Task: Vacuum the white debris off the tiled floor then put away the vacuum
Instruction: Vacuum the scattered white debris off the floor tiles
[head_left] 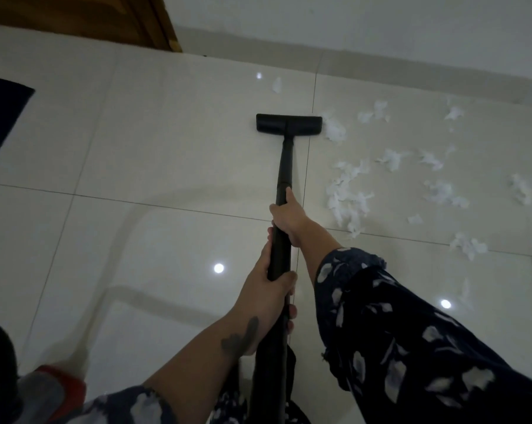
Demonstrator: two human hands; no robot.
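On the tiled floor (pixel 167 148), vacuum head (pixel 289 124) touching white debris (pixel 334 130); both hands' fingers (pixel 284 278) wrapped around the wand (pixel 284 179)

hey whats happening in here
A person is vacuuming white debris off a tiled floor. Both hands grip the black wand: the right hand further down, the left hand nearer the body. The head sits flat on the floor, its right end touching one clump. Most scraps still lie to its right.
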